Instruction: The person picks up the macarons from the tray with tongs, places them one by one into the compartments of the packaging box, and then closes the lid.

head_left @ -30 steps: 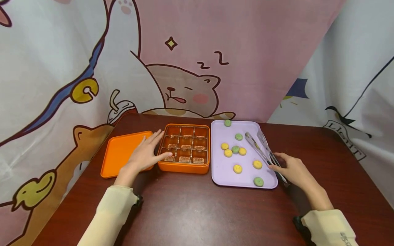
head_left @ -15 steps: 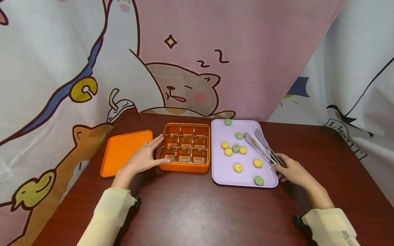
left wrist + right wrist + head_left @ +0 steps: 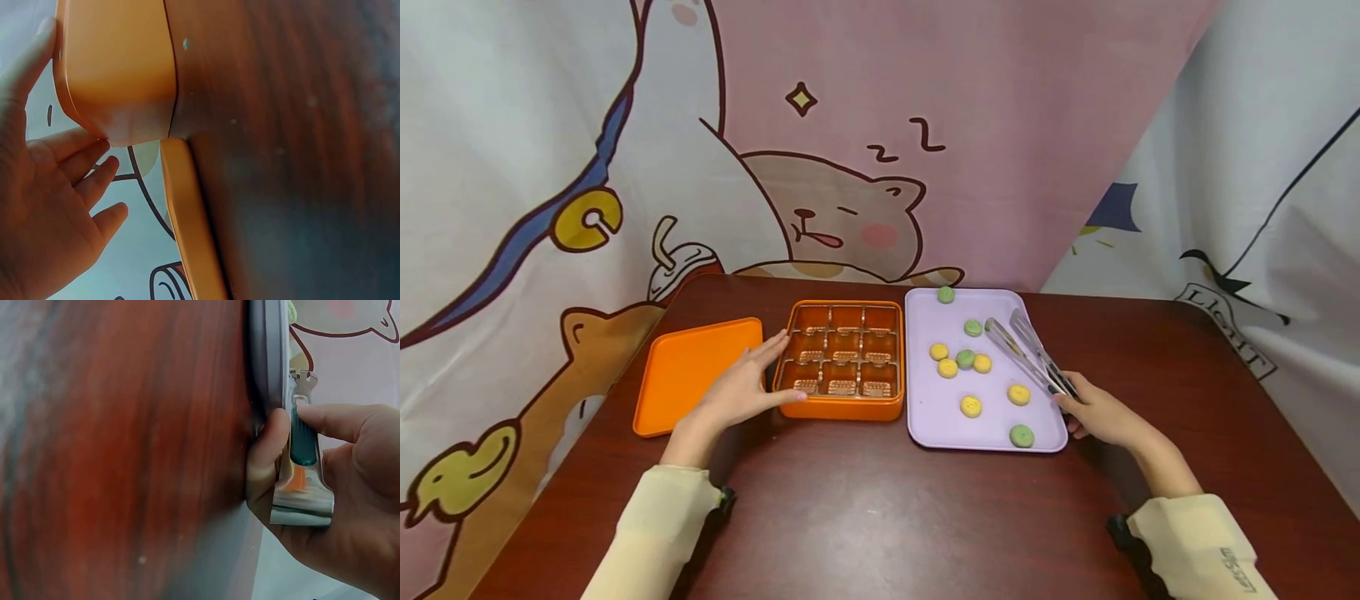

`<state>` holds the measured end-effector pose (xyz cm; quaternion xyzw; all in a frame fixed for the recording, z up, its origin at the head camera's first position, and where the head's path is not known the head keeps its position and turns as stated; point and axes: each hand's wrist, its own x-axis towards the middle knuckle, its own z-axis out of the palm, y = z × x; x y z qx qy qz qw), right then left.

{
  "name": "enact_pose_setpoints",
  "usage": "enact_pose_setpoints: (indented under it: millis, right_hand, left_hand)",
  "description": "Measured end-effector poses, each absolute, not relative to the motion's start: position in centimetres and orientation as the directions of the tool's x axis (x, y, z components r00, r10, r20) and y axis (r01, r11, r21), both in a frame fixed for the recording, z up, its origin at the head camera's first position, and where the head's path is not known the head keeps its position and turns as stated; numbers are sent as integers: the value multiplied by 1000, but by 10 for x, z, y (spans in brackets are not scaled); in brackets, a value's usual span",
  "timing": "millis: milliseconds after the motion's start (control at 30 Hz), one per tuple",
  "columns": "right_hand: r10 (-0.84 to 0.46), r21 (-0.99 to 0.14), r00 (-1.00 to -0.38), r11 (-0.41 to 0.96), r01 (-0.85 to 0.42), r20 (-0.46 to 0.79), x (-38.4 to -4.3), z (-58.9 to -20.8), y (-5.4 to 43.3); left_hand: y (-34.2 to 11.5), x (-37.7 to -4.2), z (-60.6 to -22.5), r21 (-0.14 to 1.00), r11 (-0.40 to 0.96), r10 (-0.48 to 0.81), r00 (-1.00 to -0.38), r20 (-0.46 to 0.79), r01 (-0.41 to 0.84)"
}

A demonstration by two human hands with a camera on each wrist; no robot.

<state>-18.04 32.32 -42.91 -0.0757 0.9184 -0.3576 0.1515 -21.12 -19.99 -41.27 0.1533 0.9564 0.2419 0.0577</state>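
In the head view, my left hand rests at the left side of an orange box with a clear divided insert. Its fingers are extended, the thumb along the front rim and the fingertips at the left edge. The left wrist view shows the thumb and index finger touching the box near a corner. My right hand grips metal tongs by their dark green handle pads, thumb on one side and fingers on the other. The tongs' spread tips lie over the right part of a lilac tray.
Small round yellow cookies and green cookies lie scattered on the tray. An orange lid lies left of the box, partly behind my left hand. A cartoon-printed curtain hangs behind the dark wooden table.
My right fingers have curled round the tongs' handle, and the tongs have shifted slightly off the tray's right edge. My left thumb has drawn back from over the compartments to the box's front rim.
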Motion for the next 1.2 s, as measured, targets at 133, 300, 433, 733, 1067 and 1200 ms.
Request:
enact_pose_setpoints:
  millis: [133,300,433,733,1067,1200]
  right_hand:
    - [-260,-717,-940,697,-23,-222,-181,-431,325]
    - [-275,-797,-942,604,-12,-194,-181,-437,333]
    - [-284,-822,-950,566,-59,-128,-178,-439,343]
    - [-230,-794,-973,595,-130,-14,-169,-426,346]
    - [-312,-741,-938,592,-318,153,-148,-416,343]
    - [-348,-701,-911,592,-397,222,-138,-410,343]
  left_hand:
    - [-200,-210,-412,461,848,312,-950,-32,263]
    - [-198,-209,-412,453,851,310,-951,-26,265]
    - [-195,-208,-412,455,847,320,-947,-23,275]
    - [-194,-208,-413,442,850,323,-947,-8,286]
    - [-196,-207,-414,445,850,318,-948,-5,283]
    - [-196,-208,-414,439,852,318,-948,-3,285]
